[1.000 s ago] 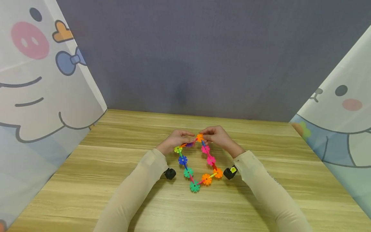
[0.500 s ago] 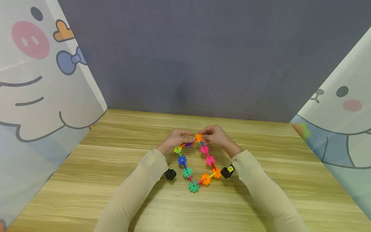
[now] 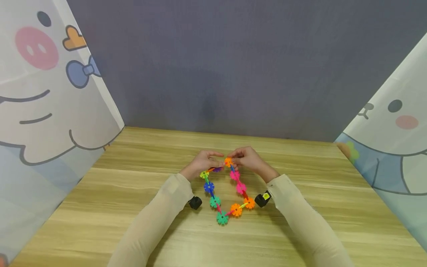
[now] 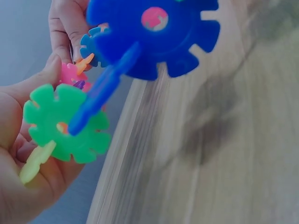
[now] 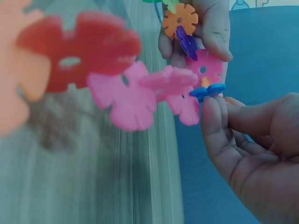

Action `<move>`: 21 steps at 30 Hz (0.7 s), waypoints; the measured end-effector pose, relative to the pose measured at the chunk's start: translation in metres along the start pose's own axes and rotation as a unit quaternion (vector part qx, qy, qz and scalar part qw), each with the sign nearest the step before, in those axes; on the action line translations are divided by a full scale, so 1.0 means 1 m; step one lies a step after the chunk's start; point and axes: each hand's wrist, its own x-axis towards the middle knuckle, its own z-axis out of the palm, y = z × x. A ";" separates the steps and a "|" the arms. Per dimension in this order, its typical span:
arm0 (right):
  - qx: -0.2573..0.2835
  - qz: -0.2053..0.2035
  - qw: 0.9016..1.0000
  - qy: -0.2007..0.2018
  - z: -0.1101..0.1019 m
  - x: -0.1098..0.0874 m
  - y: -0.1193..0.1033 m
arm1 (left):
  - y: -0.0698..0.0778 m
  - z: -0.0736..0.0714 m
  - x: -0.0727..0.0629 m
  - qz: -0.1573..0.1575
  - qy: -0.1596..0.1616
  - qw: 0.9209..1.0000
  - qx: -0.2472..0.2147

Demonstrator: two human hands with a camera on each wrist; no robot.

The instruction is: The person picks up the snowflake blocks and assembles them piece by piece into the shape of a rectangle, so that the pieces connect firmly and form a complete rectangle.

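A chain of colourful notched plastic snowflake discs [image 3: 209,187] hangs in a loop between both hands, slotted edge to edge. My left hand [image 3: 202,160] grips its far left part; in the left wrist view the thumb lies by a pink disc [image 4: 71,72], with a green disc [image 4: 70,126] in front of the palm. My right hand [image 3: 248,158] pinches a blue disc [image 5: 209,91] between thumb and fingertip, close to the pink disc [image 5: 205,65]. An orange disc [image 3: 228,162] shows between the hands in the head view. Teal discs [image 3: 222,217] form the loop's near end.
The wooden table [image 3: 133,185] lies under the hands, with a grey panel [image 3: 213,66] behind it. Cartoon-printed curtains [image 3: 66,111] flank both sides. Black wrist cameras [image 3: 195,202] hang under the wrists, the right one [image 3: 262,199] close to an orange disc of the loop.
My right hand has shifted slightly left, nearer the left hand. The loop has moved a little left with it and keeps its shape. Both hands keep their hold.
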 end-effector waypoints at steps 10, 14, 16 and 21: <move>0.041 -0.004 0.999 -0.007 -0.009 -0.014 0.014 | -0.009 -0.008 -0.008 -0.008 0.022 1.000 -0.007; 0.094 0.014 0.995 -0.021 -0.015 -0.024 0.023 | -0.010 -0.013 -0.012 -0.019 0.034 0.998 -0.050; 0.126 0.025 0.991 -0.029 -0.018 -0.029 0.026 | -0.010 -0.015 -0.013 -0.018 0.041 0.996 -0.073; 0.176 0.050 0.982 -0.037 -0.022 -0.041 0.036 | -0.007 -0.018 -0.011 -0.002 0.064 0.992 -0.109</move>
